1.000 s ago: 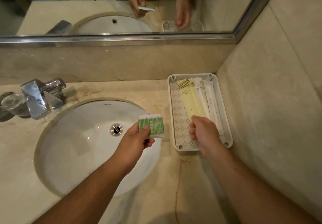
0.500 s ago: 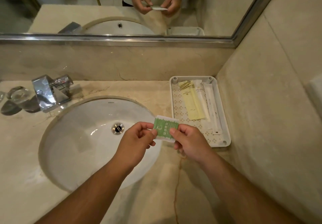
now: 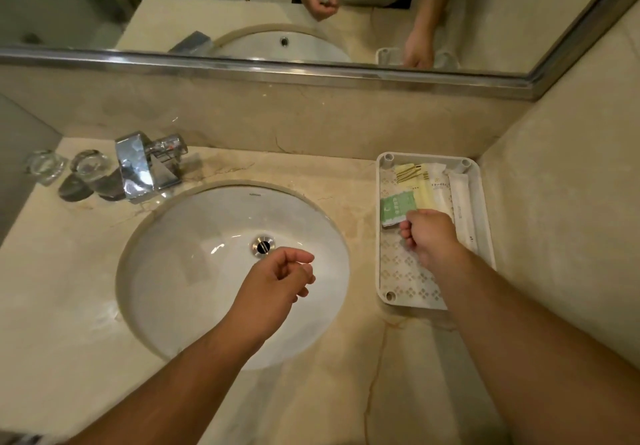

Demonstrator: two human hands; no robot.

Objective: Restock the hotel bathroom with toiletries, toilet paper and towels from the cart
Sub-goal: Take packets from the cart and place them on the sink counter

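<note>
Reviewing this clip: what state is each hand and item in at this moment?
green packet: in the tray, pinched at its corner by the right hand.
right hand: pinches the green packet.
left hand: loosely curled over the sink, holds nothing.
tray: on the counter, sachets lying inside.
faucet: no water running.

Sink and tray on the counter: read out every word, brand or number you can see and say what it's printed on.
Nothing is legible.
Brand mark on the sink, at its back edge: too small.
White print on the green packet: blurred.
Faint print on the yellow sachet: unreadable.
Logo and text line on the white sachet: too small.
Vertical print on the long white wrapper: too small.
</note>
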